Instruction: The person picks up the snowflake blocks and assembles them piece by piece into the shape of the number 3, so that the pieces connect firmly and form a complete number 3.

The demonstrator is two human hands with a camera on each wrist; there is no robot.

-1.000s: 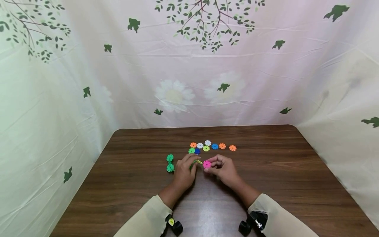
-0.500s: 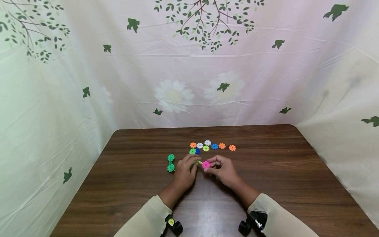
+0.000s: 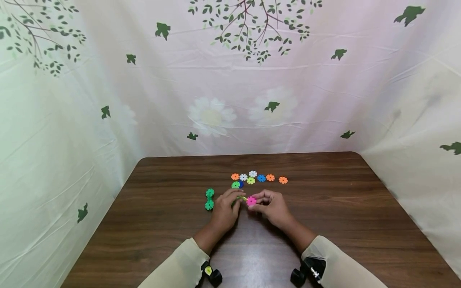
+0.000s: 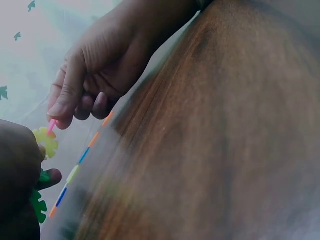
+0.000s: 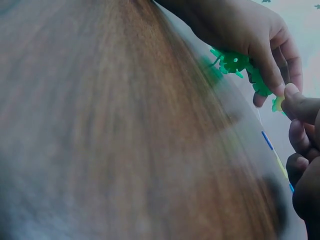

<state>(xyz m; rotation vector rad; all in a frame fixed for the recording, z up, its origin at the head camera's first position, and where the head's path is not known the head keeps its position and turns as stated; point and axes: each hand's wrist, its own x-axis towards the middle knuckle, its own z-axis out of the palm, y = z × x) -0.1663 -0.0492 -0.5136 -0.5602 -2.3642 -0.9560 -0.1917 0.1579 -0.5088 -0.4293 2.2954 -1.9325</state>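
My left hand (image 3: pixel 224 208) grips a joined chain of notched plastic flower discs. Two green discs (image 3: pixel 209 199) of it stick out left of the hand, and more green ones show under the fingers in the right wrist view. At the chain's right end is a yellow disc (image 4: pixel 49 142), seen nearly edge-on from the head. My right hand (image 3: pixel 273 206) pinches a pink disc (image 3: pixel 251 201) between thumb and fingertips. In the left wrist view the pink disc's edge meets the yellow disc's rim. The left fingers hide the middle of the chain.
Beyond the hands, loose discs lie on the brown wooden table (image 3: pixel 324 192): orange (image 3: pixel 283 180), blue (image 3: pixel 261 178), white (image 3: pixel 253 174), lime (image 3: pixel 250 181) and dark blue (image 3: pixel 241 184). A light green disc (image 3: pixel 235 185) sits just past the left fingertips. A printed curtain (image 3: pixel 230 80) surrounds the table.
The green discs left of my left hand have shifted slightly right, and so has the light green disc beyond the fingertips. Both hands stay nearly in place, still holding the yellow and pink discs together.
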